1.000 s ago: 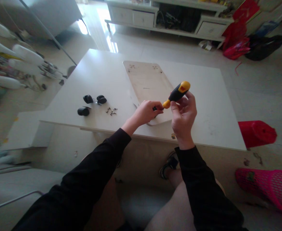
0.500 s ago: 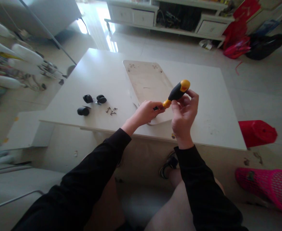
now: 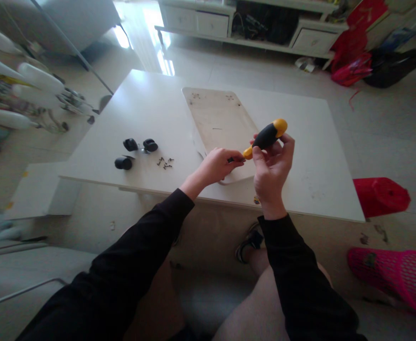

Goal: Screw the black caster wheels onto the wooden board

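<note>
My right hand grips a screwdriver by its black and yellow handle, which tilts up to the right. My left hand is closed in a pinch at the lower end of the screwdriver, with a small dark thing partly showing at its fingers; I cannot make out what it is. Both hands are over the near end of a pale board with rounded corners and screw holes at its far corners. Black casters and several small screws lie to the left of the board.
The white table carries all of this. A red bin and a pink mesh basket are at the right. Across the floor stands a white cabinet, with a black bag beside it.
The screwdriver handle has shifted slightly right and leans lower, and my right-hand fingers have moved around it. My left hand stays almost in place.
</note>
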Demonstrator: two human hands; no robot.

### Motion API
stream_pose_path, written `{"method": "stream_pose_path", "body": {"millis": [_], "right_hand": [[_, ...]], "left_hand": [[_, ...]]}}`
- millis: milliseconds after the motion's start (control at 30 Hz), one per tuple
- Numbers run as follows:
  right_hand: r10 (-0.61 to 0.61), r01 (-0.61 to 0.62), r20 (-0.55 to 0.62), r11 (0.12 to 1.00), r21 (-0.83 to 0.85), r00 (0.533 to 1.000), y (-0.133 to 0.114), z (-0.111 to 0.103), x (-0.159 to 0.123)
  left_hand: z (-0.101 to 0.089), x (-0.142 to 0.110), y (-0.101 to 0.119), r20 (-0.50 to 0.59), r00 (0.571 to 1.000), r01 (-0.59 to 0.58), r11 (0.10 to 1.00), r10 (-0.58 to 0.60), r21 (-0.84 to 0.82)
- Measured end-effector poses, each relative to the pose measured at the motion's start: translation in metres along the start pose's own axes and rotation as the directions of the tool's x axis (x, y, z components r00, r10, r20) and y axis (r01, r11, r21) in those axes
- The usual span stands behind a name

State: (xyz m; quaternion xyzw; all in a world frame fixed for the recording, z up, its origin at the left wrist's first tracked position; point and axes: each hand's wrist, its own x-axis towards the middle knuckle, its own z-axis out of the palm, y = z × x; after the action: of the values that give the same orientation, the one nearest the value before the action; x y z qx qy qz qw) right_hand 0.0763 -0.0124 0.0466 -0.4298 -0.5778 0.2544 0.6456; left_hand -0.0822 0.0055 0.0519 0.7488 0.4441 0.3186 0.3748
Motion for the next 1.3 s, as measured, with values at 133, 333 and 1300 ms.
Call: {"method": "stream_pose_path", "body": {"millis": [133, 333, 1300], "right_hand": [[-0.033, 0.031, -0.027, 0.997, -0.066, 0.999, 0.0014, 0.0025, 0.0001], [-0.057, 0.053, -0.031, 0.993, -0.107, 0.998, 0.0005, 0.0028, -0.0001], [0.017, -0.018, -0.067, 1.000, -0.016, 0.998, 0.0053, 0.0070, -0.0023]], "left_hand": [[0.0042, 0.0012, -0.0015, -0.081, 0.996, 0.044, 0.999, -0.042, 0.022], [0.0025, -0.0002, -0.0015, -0.056, 0.998, 0.004, 1.000, -0.004, 0.001], [0.0054, 0.0013, 0.0003, -0.100, 0.995, 0.009, 1.000, -0.007, 0.017]]}}
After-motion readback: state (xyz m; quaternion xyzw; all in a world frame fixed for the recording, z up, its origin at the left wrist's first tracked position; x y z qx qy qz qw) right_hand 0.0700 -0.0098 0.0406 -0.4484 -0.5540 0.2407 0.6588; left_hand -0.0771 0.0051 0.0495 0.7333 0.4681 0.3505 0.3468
